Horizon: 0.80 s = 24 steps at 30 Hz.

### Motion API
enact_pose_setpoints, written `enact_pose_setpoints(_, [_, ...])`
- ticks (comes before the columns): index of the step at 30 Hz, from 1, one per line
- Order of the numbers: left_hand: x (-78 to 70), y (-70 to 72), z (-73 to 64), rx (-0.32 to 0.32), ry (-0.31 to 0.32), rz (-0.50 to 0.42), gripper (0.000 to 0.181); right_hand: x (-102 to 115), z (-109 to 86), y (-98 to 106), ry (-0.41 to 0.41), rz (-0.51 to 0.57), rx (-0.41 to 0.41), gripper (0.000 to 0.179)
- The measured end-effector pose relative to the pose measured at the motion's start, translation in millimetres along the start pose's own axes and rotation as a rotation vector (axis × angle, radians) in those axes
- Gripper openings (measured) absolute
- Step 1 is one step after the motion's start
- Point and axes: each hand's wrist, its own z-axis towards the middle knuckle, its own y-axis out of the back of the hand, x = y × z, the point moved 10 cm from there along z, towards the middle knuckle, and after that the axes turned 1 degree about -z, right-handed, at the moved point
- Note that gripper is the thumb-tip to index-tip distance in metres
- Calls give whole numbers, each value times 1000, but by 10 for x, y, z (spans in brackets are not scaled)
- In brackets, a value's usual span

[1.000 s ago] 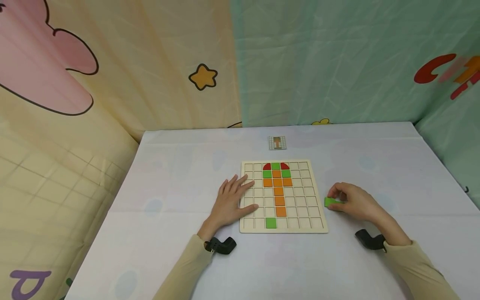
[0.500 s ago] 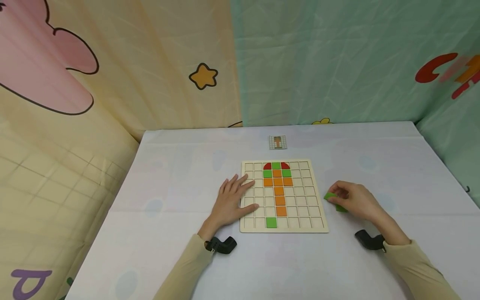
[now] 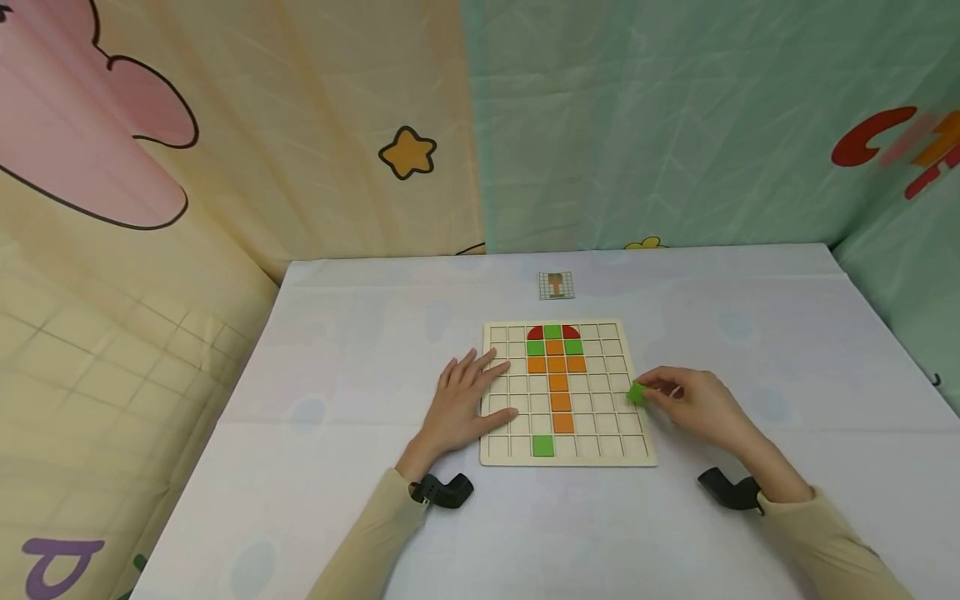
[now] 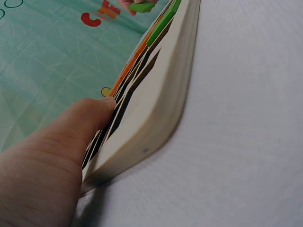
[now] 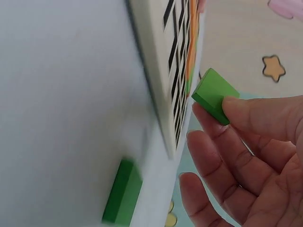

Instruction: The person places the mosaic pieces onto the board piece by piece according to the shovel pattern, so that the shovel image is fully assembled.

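A pale wooden grid board (image 3: 607,425) lies on the table. Green, orange and red tiles fill a mushroom-like shape in its cells, and one green tile (image 3: 543,446) sits alone in the bottom row. My left hand (image 3: 467,402) rests with spread fingers on the board's left side; its thumb (image 4: 92,116) lies over the edge in the left wrist view. Between thumb and fingers my right hand (image 3: 701,404) pinches a green square tile (image 5: 215,94), held tilted over the board's right edge. Another green block (image 5: 124,194) lies on the table beside the board, hidden behind my right hand in the head view.
A small card (image 3: 556,285) with a printed grid and mushroom-like picture lies behind the board. White cloth covers the table (image 3: 360,333). Patterned curtains (image 3: 660,125) hang along the back and sides. Each wrist carries a black camera mount (image 3: 731,489).
My right hand has picked a green tile from beside the board, turned it up and carried it left to the board's right edge. My left hand has stayed in place.
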Motion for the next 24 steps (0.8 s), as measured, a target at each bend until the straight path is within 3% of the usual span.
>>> enact_pose_setpoints(16, [-5,10,-1,-12,-10,0,71,666,41,-467,214,92,132,12])
enact_pose_setpoints(24, [-16,14,2,-20,-24,-6,71,796,57,-659,223,102,190,11])
